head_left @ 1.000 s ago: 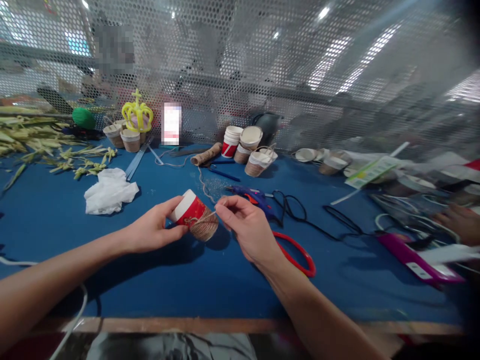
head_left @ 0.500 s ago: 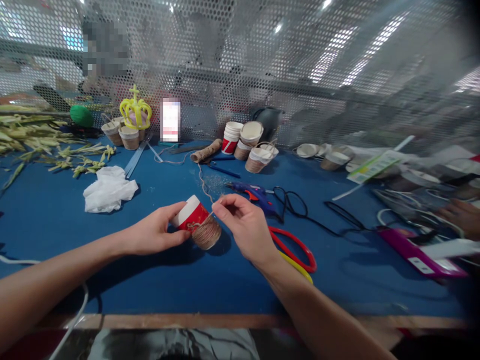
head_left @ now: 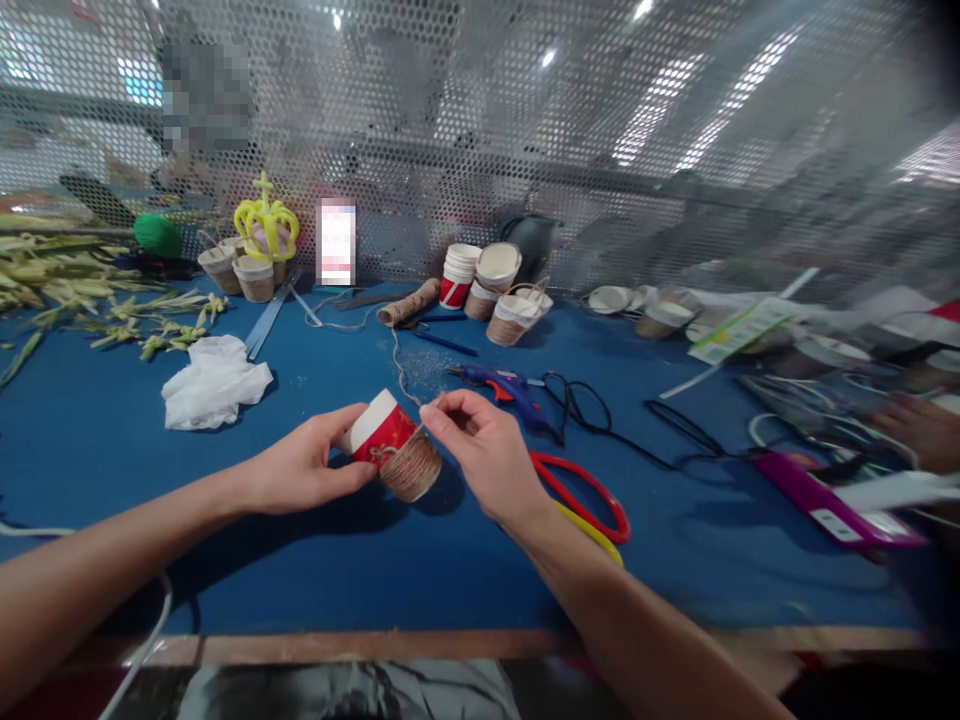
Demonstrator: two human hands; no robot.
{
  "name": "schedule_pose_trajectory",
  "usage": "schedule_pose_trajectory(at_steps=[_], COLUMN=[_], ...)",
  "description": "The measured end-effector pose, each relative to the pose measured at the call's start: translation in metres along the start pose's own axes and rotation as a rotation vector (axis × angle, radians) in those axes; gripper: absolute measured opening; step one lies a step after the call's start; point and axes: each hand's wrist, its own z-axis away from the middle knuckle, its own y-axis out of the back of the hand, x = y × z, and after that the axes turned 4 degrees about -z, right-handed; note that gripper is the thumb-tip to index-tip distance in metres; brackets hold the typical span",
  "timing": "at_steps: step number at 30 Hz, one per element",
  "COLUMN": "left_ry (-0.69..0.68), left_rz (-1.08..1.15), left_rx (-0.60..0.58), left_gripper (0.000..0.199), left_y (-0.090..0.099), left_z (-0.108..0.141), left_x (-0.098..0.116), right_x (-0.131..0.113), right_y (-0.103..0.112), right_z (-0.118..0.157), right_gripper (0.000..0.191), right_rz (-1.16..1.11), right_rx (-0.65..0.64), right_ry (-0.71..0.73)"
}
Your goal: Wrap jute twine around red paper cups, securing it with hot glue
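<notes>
My left hand (head_left: 311, 462) grips a red and white paper cup (head_left: 384, 425), thumb and fingers round its rim end. The cup is tilted, its base pointing down to the right. Brown twine (head_left: 411, 468) is wound in close rings about the lower part of the cup. Between thumb and forefinger, my right hand (head_left: 480, 445) pinches the loose twine just above the wound rings. From there the strand runs back to a roll of twine (head_left: 411, 302) lying on the table. The fingertips of my right hand hide a short piece of the strand.
A blue glue gun (head_left: 510, 393) with a black cord lies beyond my right hand, near red-handled scissors (head_left: 589, 495). Stacked paper cups (head_left: 459, 275) and twine-wrapped baskets (head_left: 517, 315) stand at the back. A crumpled white cloth (head_left: 214, 383) lies left. Another person's hand (head_left: 919, 430) is at far right.
Both hands keep their hold on the cup and the twine, almost in the same place. The whole view has shifted slightly.
</notes>
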Motion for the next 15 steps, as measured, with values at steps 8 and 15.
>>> schedule_pose_trajectory(at_steps=[8,15], left_ry=[-0.06,-0.091], left_rz=[-0.01,-0.093], left_rx=[-0.003,0.026], left_gripper=[0.027,0.016], left_y=[-0.0016,-0.0019], left_z=[-0.0003,-0.0002], left_x=[-0.0009,-0.0035], right_x=[0.0017,0.0028], right_y=[-0.0028,-0.0046], right_z=[0.0005,0.0009], right_gripper=[0.018,0.018], right_rz=[-0.01,-0.029], right_rx=[-0.024,-0.012], right_ry=[-0.021,-0.014])
